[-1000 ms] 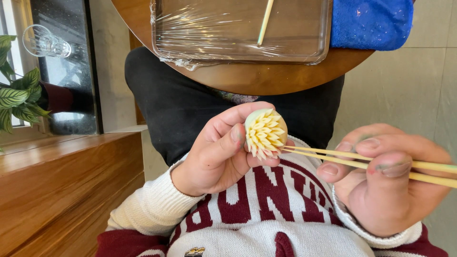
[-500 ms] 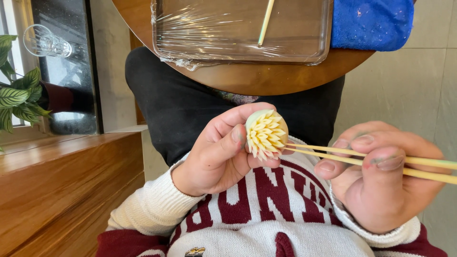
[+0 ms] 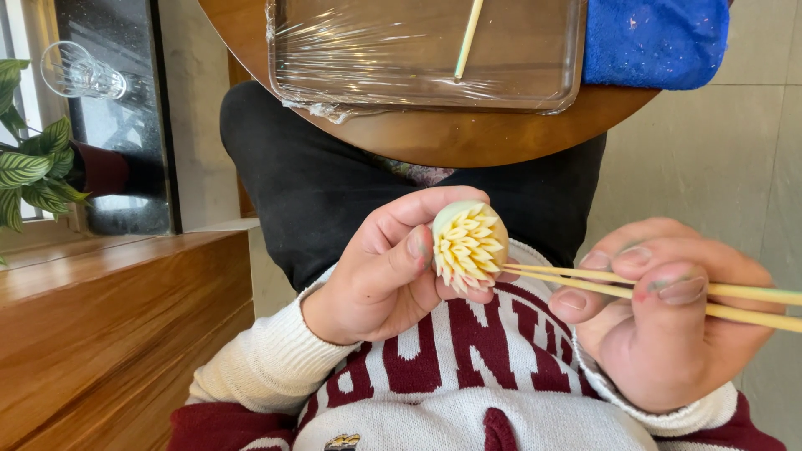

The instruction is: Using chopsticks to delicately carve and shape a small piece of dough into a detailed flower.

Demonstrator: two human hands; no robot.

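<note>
My left hand (image 3: pixel 388 267) grips a small pale yellow ball (image 3: pixel 468 242) cut into many pointed petals like a flower, held over my lap. My right hand (image 3: pixel 668 321) pinches a pair of thin wooden chopsticks (image 3: pixel 601 280), their tips touching the petals on the ball's lower right side. Both hands sit above my maroon and white sweater (image 3: pixel 443 376).
A round wooden table (image 3: pixel 443 138) ahead bears a tray wrapped in clear film (image 3: pixel 418 83) with a thin stick (image 3: pixel 466 38) on it and a blue cloth (image 3: pixel 656 42). A wooden bench (image 3: pixel 100 326), a leafy plant (image 3: pixel 33 167) and a glass (image 3: pixel 79 73) are at left.
The chopstick tips have shifted slightly against the petals; my hands and the flower ball stay in nearly the same place.
</note>
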